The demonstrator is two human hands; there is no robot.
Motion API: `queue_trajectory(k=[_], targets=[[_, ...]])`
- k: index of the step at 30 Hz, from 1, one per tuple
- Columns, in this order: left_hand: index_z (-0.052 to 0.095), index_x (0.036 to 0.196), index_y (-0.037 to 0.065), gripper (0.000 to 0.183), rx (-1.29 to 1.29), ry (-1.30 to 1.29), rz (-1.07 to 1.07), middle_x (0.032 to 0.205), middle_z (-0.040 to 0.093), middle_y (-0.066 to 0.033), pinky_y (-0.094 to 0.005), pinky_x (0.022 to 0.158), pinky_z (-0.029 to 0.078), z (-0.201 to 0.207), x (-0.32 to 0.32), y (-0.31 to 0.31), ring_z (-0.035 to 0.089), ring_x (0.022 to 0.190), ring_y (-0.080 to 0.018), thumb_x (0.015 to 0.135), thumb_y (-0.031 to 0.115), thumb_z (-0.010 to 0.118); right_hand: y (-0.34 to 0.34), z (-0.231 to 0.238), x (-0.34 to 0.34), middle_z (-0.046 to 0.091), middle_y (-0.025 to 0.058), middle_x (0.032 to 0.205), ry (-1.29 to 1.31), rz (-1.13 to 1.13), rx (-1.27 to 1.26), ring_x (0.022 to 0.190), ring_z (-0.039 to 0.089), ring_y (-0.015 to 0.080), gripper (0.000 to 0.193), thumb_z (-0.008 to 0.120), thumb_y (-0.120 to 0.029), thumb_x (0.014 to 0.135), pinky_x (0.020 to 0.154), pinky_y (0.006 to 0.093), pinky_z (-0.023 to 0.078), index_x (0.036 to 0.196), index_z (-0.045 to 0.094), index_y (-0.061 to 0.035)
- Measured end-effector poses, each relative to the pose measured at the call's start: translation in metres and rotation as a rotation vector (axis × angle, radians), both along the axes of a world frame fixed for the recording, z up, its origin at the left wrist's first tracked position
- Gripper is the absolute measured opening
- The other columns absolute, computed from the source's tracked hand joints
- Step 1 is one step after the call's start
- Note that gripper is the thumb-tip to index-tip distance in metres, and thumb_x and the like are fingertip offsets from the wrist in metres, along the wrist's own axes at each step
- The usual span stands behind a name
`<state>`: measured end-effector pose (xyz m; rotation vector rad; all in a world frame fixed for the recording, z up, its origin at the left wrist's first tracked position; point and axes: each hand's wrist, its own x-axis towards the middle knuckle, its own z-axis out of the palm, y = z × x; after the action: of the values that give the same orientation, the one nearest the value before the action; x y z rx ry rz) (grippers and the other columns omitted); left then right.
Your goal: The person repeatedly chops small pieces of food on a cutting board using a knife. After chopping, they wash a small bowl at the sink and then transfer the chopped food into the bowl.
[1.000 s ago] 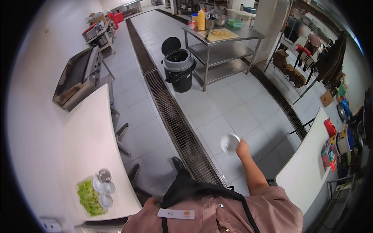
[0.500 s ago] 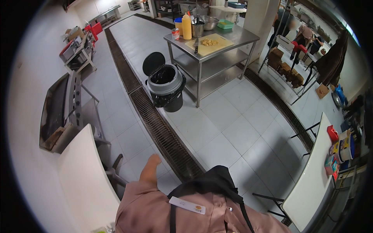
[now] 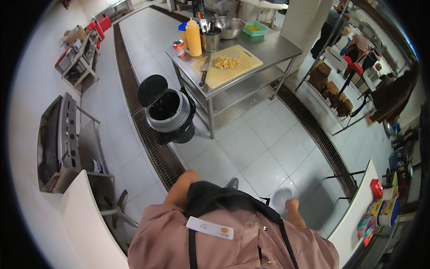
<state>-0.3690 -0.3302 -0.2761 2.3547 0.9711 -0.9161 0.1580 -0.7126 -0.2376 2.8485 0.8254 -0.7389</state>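
Low at my right side, my right hand (image 3: 292,205) grips the rim of a round, pale see-through bowl (image 3: 282,195). My left hand (image 3: 191,175) hangs by the black apron (image 3: 210,197), its fingers hidden. Ahead, on a steel table (image 3: 273,56), lies a yellowish cutting board (image 3: 239,71) with a heap of chopped pale food (image 3: 226,62). A knife with a black handle (image 3: 203,78) rests at the board's left edge. Neither hand touches the table.
A grey trash bin (image 3: 168,112) with its black lid up stands left of the table. Floor drain grates (image 3: 154,150) run along both sides. White tables (image 3: 85,215) flank me; a griddle (image 3: 56,143) is at left, a wire rack (image 3: 331,85) at right. People (image 3: 358,45) stand beyond it.
I have moved closer to the steel table and bin. My right hand has come into view with the bowl. My left hand has swung back toward the apron.
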Motion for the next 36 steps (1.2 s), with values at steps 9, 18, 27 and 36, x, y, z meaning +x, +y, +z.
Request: queue_trajectory(k=[9, 18, 27, 36], targets=[[0.064, 0.100, 0.004, 0.022, -0.747, -0.988, 1.270, 0.079, 0.062, -0.0151, -0.0359, 0.062, 0.047, 0.127, 0.063, 0.140, 0.059, 0.064, -0.0235, 0.081, 0.014, 0.063, 0.393, 0.177, 0.092, 0.066, 0.0181, 0.086, 0.377, -0.439, 0.946, 0.073, 0.067, 0.0310, 0.032, 0.055, -0.022, 0.089, 0.062, 0.0391, 0.054, 0.107, 0.057, 0.0046], [0.059, 0.085, 0.002, 0.013, 0.194, -1.053, 0.234, 0.083, 0.059, -0.0176, -0.0470, 0.071, 0.047, 0.246, 0.260, 0.277, 0.059, 0.081, -0.0366, 0.086, 0.013, 0.053, 0.534, 0.210, 0.062, 0.061, 0.0098, 0.072, 0.908, -0.746, 1.075, 0.052, 0.056, 0.0214, 0.027, 0.056, -0.023, 0.090, 0.046, 0.0305, 0.044, 0.102, 0.056, 0.0014], [0.059, 0.084, 0.003, 0.014, 0.220, -1.133, 0.402, 0.083, 0.059, -0.0175, -0.0465, 0.071, 0.046, 0.267, 0.344, 0.380, 0.057, 0.081, -0.0373, 0.087, 0.014, 0.052, 0.693, 0.240, 0.156, 0.063, 0.0142, 0.084, 0.711, -0.386, 1.108, 0.058, 0.059, 0.0207, 0.035, 0.053, -0.022, 0.093, 0.050, 0.0320, 0.048, 0.112, 0.053, 0.0068], [0.059, 0.083, 0.002, 0.008, 0.435, -0.989, 0.674, 0.085, 0.060, -0.0193, -0.0457, 0.069, 0.046, 0.297, 0.361, 0.426, 0.058, 0.080, -0.0378, 0.084, 0.010, 0.058, 0.827, 0.214, 0.227, 0.064, 0.0144, 0.085, 1.149, -0.304, 0.892, 0.061, 0.062, 0.0232, 0.038, 0.051, -0.026, 0.093, 0.048, 0.0327, 0.048, 0.113, 0.054, 0.0070]])
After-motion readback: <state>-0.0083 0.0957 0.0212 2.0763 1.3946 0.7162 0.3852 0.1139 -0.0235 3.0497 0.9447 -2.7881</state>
